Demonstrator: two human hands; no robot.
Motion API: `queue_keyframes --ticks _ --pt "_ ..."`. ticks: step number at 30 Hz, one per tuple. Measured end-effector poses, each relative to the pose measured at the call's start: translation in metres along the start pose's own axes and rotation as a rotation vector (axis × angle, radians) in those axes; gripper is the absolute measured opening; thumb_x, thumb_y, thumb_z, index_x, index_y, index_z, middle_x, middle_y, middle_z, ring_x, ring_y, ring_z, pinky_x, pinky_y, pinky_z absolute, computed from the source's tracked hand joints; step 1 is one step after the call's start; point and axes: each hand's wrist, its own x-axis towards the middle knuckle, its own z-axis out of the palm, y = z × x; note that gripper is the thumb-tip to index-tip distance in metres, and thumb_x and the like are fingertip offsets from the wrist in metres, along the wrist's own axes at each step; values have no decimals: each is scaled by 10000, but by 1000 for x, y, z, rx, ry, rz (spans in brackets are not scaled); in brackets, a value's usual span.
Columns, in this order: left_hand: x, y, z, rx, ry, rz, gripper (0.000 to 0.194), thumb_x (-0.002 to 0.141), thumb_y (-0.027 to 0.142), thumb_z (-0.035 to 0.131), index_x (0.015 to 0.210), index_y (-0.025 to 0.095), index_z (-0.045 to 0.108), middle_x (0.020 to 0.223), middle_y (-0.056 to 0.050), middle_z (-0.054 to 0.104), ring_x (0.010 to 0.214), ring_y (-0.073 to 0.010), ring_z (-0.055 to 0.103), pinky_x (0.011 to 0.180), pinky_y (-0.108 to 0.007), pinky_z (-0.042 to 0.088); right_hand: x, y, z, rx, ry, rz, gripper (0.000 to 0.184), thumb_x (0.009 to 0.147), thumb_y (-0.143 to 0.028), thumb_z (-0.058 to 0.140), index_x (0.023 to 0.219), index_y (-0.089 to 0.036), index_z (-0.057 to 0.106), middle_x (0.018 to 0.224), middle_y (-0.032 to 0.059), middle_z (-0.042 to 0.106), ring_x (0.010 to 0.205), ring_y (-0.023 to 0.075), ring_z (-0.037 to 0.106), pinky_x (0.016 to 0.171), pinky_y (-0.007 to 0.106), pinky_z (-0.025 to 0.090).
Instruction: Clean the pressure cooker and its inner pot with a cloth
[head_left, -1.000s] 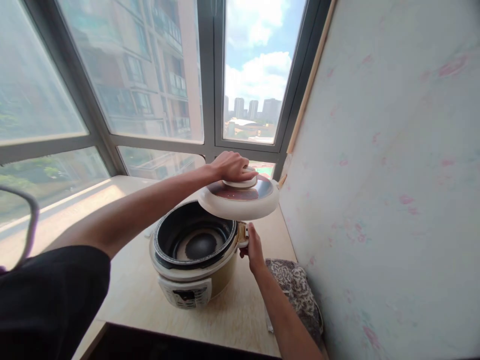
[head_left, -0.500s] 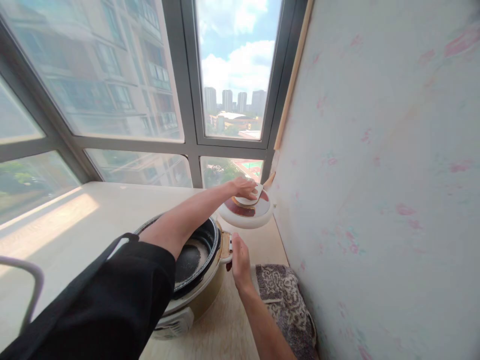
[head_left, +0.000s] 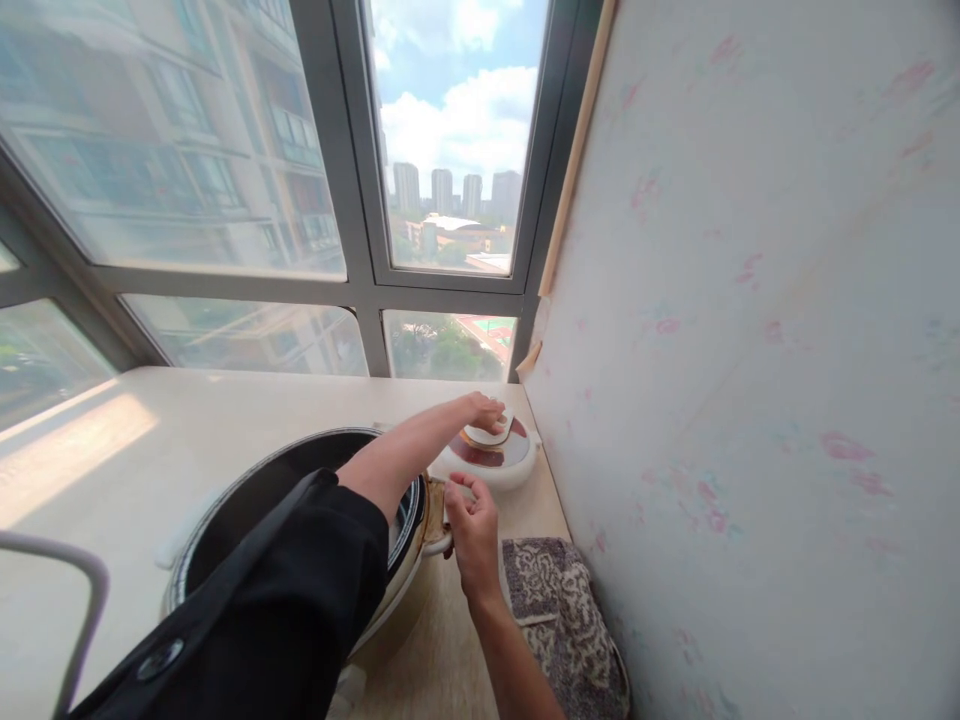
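Note:
My left hand (head_left: pixel 486 412), at the end of a black sleeve, reaches across the pot and is closed on the handle of a round white lid (head_left: pixel 511 477) with reddish-brown panels. The lid lies low over the light surface behind the pot, close to the wall. Beside my bare right forearm's end is the pot's side handle (head_left: pixel 435 546); my right hand (head_left: pixel 472 525) is closed at it, fingers curled. The wide electric pot (head_left: pixel 255 490), cream outside and dark inside, stands uncovered. My left arm hides part of its opening.
A folded, patterned brown-and-cream towel (head_left: pixel 562 620) lies at the right, against the floral wall (head_left: pixel 750 400). A curved grey metal bar (head_left: pixel 94 580) stands at the far left. Framed windows (head_left: pixel 442 285) rise behind the light wooden surface (head_left: pixel 225 395).
My left hand has brought the lid down onto or near the surface behind the pot. My right hand stays at the side handle, its fingers shifted. The view has turned slightly, showing more of the pot.

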Motion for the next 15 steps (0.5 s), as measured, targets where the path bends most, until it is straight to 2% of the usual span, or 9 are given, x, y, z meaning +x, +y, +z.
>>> queue_keyframes --ticks 5,11,15 --pt "2 1 9 41 17 23 243 862 398 700 969 182 677 975 -85 755 857 -216 673 719 -277 468 2 8 1 63 31 -50 536 783 -671 679 1004 -184 631 520 -71 507 393 100 417 332 203 290" --pt "11 3 12 36 -40 50 220 811 392 738 877 185 704 877 -75 749 824 -227 684 743 -295 499 3 11 1 63 33 -14 529 768 -660 686 1005 -191 629 518 -64 519 406 115 436 340 212 293" --pt "6 8 11 25 -47 60 174 812 344 742 817 177 693 776 -49 714 771 -202 658 747 -289 495 3 12 1 68 52 -9 525 769 -659 676 1011 -195 633 541 -50 539 415 124 450 343 221 299"
